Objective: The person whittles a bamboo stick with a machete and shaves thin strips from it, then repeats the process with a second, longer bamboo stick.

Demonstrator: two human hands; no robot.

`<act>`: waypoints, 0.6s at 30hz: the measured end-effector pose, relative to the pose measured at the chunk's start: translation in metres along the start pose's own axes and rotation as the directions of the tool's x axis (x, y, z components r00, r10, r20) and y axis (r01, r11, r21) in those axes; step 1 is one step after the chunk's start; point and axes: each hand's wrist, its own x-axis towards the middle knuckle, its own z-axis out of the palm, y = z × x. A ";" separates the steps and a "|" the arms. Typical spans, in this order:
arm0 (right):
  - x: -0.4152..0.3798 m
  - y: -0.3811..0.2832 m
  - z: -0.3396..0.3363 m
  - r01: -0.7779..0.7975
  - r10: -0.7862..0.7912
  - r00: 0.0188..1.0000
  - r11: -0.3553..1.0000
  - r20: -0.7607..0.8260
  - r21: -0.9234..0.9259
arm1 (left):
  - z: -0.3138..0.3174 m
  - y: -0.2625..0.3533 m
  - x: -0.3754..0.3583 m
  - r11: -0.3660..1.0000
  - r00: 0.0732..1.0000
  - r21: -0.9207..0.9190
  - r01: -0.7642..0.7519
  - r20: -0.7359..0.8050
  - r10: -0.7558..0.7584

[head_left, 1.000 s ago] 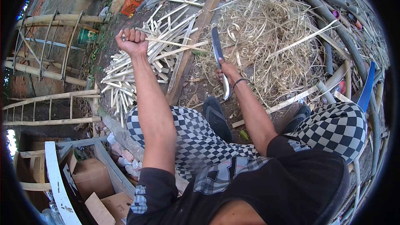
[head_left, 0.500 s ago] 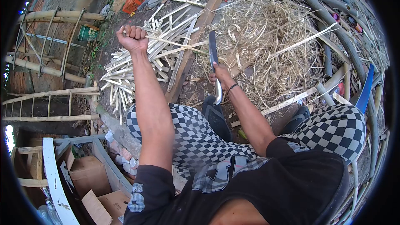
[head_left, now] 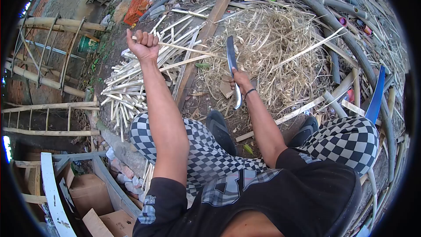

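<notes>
My left hand [head_left: 144, 46], raised at the upper left, is closed around one end of a thin bamboo strip [head_left: 186, 48]. The strip stretches rightward across the wooden plank [head_left: 202, 39], its far end close to the blade. My right hand [head_left: 240, 80] grips the pale handle of a machete [head_left: 231, 53], whose dark blade points away from me. Beneath the strip, a pile of cut bamboo strips [head_left: 127, 81] lies left of the plank. Curly bamboo shavings [head_left: 280, 44] are heaped to its right. A small green sliver [head_left: 202, 65] shows beside the plank.
A blue saw blade [head_left: 376, 96] stands by my right knee. Bamboo poles [head_left: 337, 22] curve along the right and back. An orange crate [head_left: 137, 8] sits at the back left. Bamboo racks [head_left: 52, 105] and cardboard boxes [head_left: 90, 193] are on the left.
The view has shifted slightly. My left thumb has lifted, and the strip's far end has dropped a little against the blade. A green sliver now shows beside the plank.
</notes>
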 end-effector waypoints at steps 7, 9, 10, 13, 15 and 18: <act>-0.008 0.013 0.043 -0.071 0.069 0.997 0.993 0.034 0.090 | -0.033 0.001 -0.001 0.996 0.996 0.022 -0.086 -0.030 0.087; -0.005 0.023 0.041 -0.034 0.027 0.998 0.991 0.057 0.127 | -0.036 0.005 -0.007 0.997 0.986 0.038 -0.066 -0.152 0.071; -0.007 0.017 0.033 -0.064 0.058 0.996 0.994 0.070 0.088 | -0.041 0.005 -0.008 0.997 0.980 0.037 -0.074 -0.184 0.079; 0.010 0.007 0.011 -0.070 0.070 0.998 0.986 0.006 0.153 | -0.062 -0.005 -0.016 0.997 0.976 0.017 -0.069 -0.208 0.071; 0.000 0.009 0.021 0.028 -0.028 1.000 0.998 0.002 0.060 | -0.072 -0.009 -0.017 0.998 0.975 0.010 -0.070 -0.212 0.070; -0.027 -0.009 0.064 0.003 0.058 0.961 0.976 0.270 -0.218 | -0.073 -0.012 -0.021 0.997 0.959 -0.035 -0.065 -0.279 0.053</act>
